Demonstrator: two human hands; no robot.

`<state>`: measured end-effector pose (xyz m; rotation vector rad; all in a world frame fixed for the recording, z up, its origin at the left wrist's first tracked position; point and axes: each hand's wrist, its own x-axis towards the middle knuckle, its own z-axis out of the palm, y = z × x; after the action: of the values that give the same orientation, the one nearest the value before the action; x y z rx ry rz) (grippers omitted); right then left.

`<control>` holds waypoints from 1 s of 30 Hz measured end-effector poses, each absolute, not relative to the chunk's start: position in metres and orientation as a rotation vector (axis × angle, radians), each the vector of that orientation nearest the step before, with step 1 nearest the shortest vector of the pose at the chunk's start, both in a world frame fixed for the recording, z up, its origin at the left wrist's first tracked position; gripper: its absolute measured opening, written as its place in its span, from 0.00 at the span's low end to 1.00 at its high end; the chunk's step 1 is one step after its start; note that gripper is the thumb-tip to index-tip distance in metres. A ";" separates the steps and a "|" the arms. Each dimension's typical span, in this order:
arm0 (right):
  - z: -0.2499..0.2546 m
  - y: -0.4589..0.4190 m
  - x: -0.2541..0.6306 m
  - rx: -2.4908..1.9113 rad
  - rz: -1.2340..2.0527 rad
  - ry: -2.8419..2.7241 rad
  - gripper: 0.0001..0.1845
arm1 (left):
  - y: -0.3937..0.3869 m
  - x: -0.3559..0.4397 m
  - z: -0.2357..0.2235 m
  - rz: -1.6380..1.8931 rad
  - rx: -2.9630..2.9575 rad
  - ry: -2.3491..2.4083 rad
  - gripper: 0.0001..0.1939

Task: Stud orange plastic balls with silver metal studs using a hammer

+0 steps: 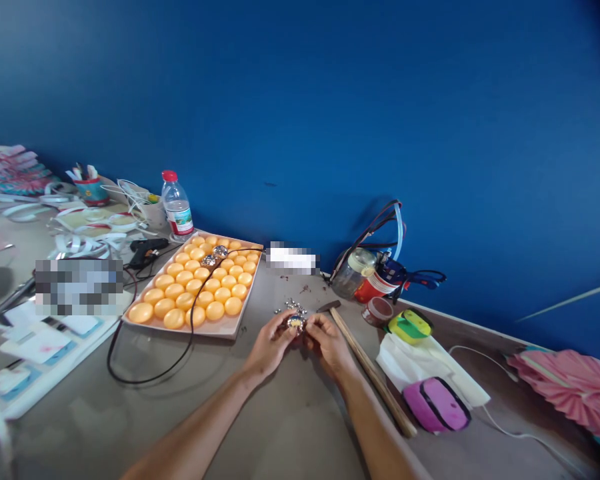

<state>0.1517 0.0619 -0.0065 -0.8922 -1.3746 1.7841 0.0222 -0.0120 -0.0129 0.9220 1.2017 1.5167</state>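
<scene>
At the middle of the table my left hand (273, 343) grips a small ball (296, 323) covered partly in shiny silver pieces, with a yellow patch showing. My right hand (329, 341) is closed in a pinch at the ball's right side; anything between its fingertips is too small to make out. Just beyond the hands lie several loose silver beads (294, 305). To the left, a shallow tray (237, 327) carries rows of orange-yellow balls (185, 300). Two silver-covered balls (215, 256) rest among them near the back.
A hammer (365, 360) lies right of my right hand. Beyond it are a glass jar (353, 273), a purple pouch (437, 405) and a yellow-green pouch (410, 326). A black cable (150, 382) loops across the tray. A water bottle (177, 210) and glue gun (147, 250) stand left.
</scene>
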 end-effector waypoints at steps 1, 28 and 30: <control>-0.007 0.066 0.154 -0.903 1.707 -1.399 0.10 | -0.011 0.023 -0.013 1.535 0.856 1.155 0.25; -0.015 0.073 0.158 -0.979 1.134 -1.807 0.04 | -0.009 0.025 -0.007 1.596 0.652 1.067 0.24; -0.015 0.073 0.157 -0.971 1.347 -1.651 0.04 | -0.009 0.025 -0.007 1.591 0.669 1.079 0.24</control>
<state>0.1574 0.0732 -0.0150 -0.9711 -1.6509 1.3469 0.0249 -0.0085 -0.0069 0.6688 1.0787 1.5912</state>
